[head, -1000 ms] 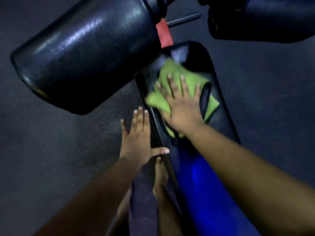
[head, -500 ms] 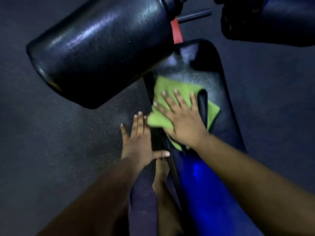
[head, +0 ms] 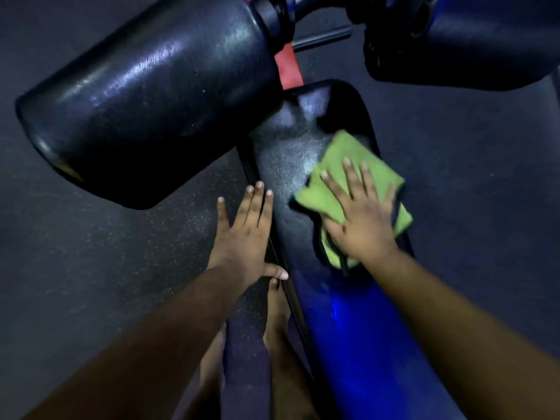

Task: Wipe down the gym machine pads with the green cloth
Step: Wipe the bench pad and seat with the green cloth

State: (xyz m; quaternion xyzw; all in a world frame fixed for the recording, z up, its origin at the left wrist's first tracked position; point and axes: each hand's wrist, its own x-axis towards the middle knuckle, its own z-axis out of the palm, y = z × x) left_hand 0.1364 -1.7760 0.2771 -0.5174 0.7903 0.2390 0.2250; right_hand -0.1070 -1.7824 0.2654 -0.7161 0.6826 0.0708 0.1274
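Note:
A long dark bench pad (head: 291, 165) runs from the centre down to the lower right, shining blue near me. The folded green cloth (head: 348, 156) lies on its right half. My right hand (head: 363, 216) presses flat on the cloth with fingers spread and straight. My left hand (head: 245, 234) is flat with straight fingers at the pad's left edge, thumb out toward the pad. A big black roller pad (head: 151, 95) hangs over the upper left, and a second roller pad (head: 472, 40) sits at the upper right.
A red frame piece (head: 288, 71) and a black bar (head: 324, 37) join the rollers beyond the bench pad. Dark speckled rubber floor (head: 106, 268) spreads on both sides. My bare foot (head: 277, 310) stands close to the pad's left edge.
My right hand has slid the green cloth from the pad's left side across to its right side. My left hand stays at the pad's left edge.

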